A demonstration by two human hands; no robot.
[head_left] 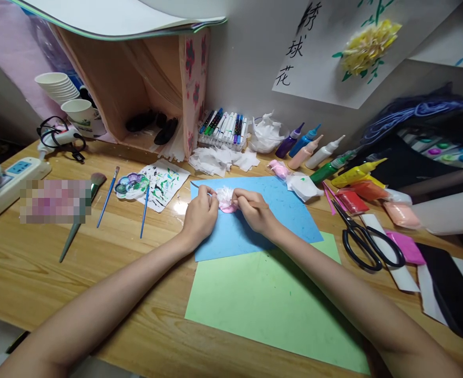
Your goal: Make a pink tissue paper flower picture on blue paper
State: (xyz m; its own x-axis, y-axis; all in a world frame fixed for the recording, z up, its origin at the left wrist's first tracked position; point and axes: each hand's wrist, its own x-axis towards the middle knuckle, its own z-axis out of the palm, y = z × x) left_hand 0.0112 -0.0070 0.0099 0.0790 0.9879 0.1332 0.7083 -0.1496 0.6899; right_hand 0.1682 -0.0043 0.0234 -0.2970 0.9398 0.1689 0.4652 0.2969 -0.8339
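Note:
A small pink piece with a white, frilly top (226, 201) lies on a blue sheet of paper (284, 202), between my two hands. My left hand (201, 218) is closed at its left side, fingers bent together; a thin dark tip sticks out beyond the knuckles. On the other side, my right hand (253, 211) is closed in a pinch, its fingertips against the frilly piece. Something brown and narrow shows along the right fingers, too small to name. What each hand grips is mostly hidden. A green sheet (266, 310) lies partly under the blue one.
Black-handled scissors (367, 241), bright clay packets (351, 202) and paint bottles (326, 168) stand on the right. Leftward lie paintbrushes (108, 197), a paint palette (132, 185) and a power strip (14, 184). Markers (223, 126) and crumpled tissue (221, 160) are behind.

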